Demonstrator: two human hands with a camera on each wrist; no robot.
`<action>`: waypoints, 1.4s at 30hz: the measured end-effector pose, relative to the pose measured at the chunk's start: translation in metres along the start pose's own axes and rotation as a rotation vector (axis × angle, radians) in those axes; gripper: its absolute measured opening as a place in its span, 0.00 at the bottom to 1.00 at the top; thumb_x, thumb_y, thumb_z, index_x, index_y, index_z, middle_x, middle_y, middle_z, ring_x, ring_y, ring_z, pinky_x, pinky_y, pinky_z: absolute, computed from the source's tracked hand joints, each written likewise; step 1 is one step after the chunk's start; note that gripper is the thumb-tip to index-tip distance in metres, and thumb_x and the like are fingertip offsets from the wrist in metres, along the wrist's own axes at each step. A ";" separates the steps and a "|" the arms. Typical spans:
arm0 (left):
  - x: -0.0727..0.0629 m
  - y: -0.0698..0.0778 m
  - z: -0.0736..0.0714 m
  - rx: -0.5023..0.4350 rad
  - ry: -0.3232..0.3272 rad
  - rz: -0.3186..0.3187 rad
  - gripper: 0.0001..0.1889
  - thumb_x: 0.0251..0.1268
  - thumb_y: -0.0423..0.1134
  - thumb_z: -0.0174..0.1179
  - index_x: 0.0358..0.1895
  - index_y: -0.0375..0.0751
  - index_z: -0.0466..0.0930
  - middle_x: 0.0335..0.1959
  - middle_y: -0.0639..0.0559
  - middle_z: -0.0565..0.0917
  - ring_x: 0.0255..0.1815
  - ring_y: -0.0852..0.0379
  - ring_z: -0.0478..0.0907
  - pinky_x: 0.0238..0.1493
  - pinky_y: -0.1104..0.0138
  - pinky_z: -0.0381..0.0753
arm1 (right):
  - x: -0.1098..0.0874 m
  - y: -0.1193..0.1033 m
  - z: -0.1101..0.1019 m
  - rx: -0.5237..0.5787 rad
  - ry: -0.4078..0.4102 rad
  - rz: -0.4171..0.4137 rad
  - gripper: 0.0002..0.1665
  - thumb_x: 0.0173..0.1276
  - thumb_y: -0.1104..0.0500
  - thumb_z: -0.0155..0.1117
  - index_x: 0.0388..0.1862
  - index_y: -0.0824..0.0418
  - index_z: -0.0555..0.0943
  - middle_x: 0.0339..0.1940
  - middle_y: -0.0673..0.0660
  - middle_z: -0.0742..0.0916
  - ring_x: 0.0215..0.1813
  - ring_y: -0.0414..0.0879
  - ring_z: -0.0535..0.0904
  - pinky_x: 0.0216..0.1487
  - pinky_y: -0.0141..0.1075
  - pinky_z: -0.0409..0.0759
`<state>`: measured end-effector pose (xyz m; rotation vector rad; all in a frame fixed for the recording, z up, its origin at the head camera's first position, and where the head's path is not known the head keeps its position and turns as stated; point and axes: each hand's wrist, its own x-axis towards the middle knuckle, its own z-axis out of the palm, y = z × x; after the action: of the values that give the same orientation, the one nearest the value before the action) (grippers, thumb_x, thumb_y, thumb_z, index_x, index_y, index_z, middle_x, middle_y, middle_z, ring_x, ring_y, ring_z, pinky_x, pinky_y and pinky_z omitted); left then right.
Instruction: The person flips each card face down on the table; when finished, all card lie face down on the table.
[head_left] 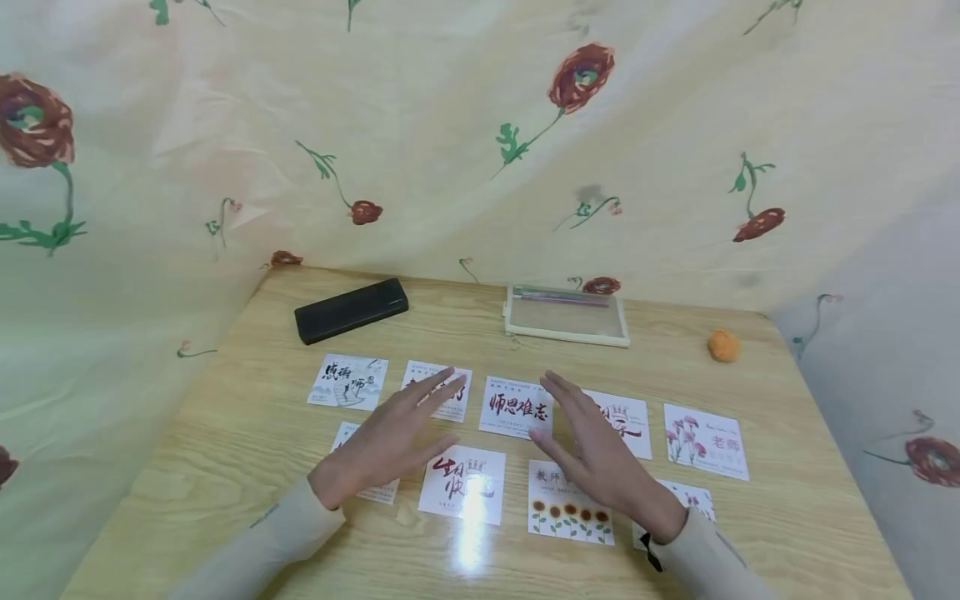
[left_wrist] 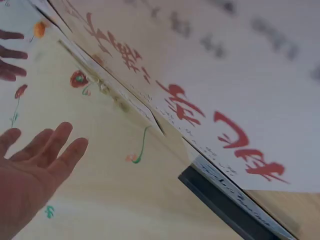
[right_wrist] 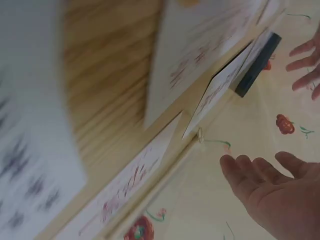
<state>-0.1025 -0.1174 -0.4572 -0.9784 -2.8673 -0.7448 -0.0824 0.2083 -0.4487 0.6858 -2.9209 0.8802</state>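
Left hand [head_left: 390, 443] left of middle card [head_left: 516, 407], grip spread, holding nothing | right hand [head_left: 603, 460] to its right, grip likewise | black case [head_left: 351, 311] beyond it, leftward

On my head feed I see a black case [head_left: 351, 312] lying slanted at the back left of the wood-grain bench [head_left: 217, 450]. Right of it I make out a pale-rimmed flat box [head_left: 562, 317], then an orange ball [head_left: 723, 345]. Behind hangs cream cloth [head_left: 427, 108] with red flowers.
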 end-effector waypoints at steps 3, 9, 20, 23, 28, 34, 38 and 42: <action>-0.003 -0.003 -0.007 -0.099 0.063 -0.108 0.36 0.78 0.60 0.56 0.83 0.60 0.57 0.82 0.54 0.66 0.81 0.48 0.67 0.76 0.46 0.72 | 0.012 -0.004 0.002 0.154 0.016 0.036 0.43 0.79 0.40 0.60 0.84 0.53 0.58 0.84 0.58 0.67 0.81 0.58 0.67 0.74 0.57 0.75; -0.010 -0.022 -0.020 -0.247 0.178 -0.298 0.27 0.78 0.53 0.60 0.72 0.45 0.74 0.69 0.47 0.80 0.66 0.46 0.81 0.65 0.48 0.82 | 0.032 -0.016 0.007 0.386 -0.039 0.119 0.41 0.75 0.46 0.68 0.79 0.58 0.66 0.78 0.61 0.74 0.73 0.60 0.77 0.67 0.52 0.82; -0.037 -0.069 -0.045 -0.152 0.174 -0.574 0.27 0.79 0.51 0.57 0.68 0.33 0.76 0.65 0.33 0.80 0.66 0.33 0.77 0.66 0.39 0.77 | 0.067 -0.040 0.036 0.617 -0.231 0.198 0.34 0.77 0.54 0.66 0.76 0.63 0.69 0.72 0.64 0.79 0.70 0.61 0.80 0.62 0.43 0.86; -0.041 -0.076 -0.051 -0.136 0.157 -0.635 0.29 0.79 0.52 0.56 0.69 0.31 0.75 0.65 0.30 0.78 0.68 0.30 0.75 0.66 0.37 0.75 | 0.077 -0.048 0.047 0.663 -0.268 0.206 0.33 0.76 0.53 0.67 0.75 0.62 0.70 0.71 0.63 0.79 0.70 0.60 0.80 0.63 0.43 0.85; -0.043 -0.085 -0.058 -0.128 0.122 -0.690 0.33 0.79 0.52 0.57 0.72 0.27 0.71 0.67 0.25 0.76 0.67 0.28 0.75 0.65 0.37 0.75 | 0.093 -0.061 0.065 0.781 -0.303 0.235 0.32 0.76 0.56 0.66 0.75 0.63 0.70 0.70 0.63 0.80 0.71 0.59 0.80 0.66 0.41 0.84; -0.040 -0.092 -0.059 -0.156 0.092 -0.732 0.36 0.79 0.54 0.56 0.76 0.28 0.65 0.70 0.25 0.74 0.71 0.27 0.71 0.69 0.36 0.72 | 0.111 -0.077 0.081 0.848 -0.345 0.246 0.34 0.77 0.53 0.65 0.76 0.61 0.69 0.72 0.60 0.79 0.73 0.57 0.78 0.71 0.43 0.80; -0.039 -0.095 -0.059 -0.162 0.086 -0.733 0.37 0.79 0.53 0.56 0.77 0.29 0.63 0.70 0.25 0.74 0.71 0.28 0.71 0.69 0.37 0.72 | 0.123 -0.086 0.092 0.882 -0.347 0.248 0.36 0.76 0.51 0.65 0.78 0.62 0.67 0.73 0.61 0.79 0.73 0.56 0.77 0.73 0.45 0.78; -0.037 -0.096 -0.058 -0.166 0.073 -0.731 0.37 0.79 0.53 0.57 0.78 0.30 0.61 0.70 0.26 0.75 0.69 0.30 0.74 0.67 0.39 0.75 | 0.135 -0.094 0.100 0.956 -0.352 0.311 0.39 0.75 0.51 0.64 0.79 0.61 0.65 0.75 0.61 0.78 0.72 0.55 0.79 0.72 0.44 0.79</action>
<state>-0.1361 -0.2311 -0.4536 0.1446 -3.1101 -1.0237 -0.1544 0.0302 -0.4654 0.3954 -2.7726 2.4702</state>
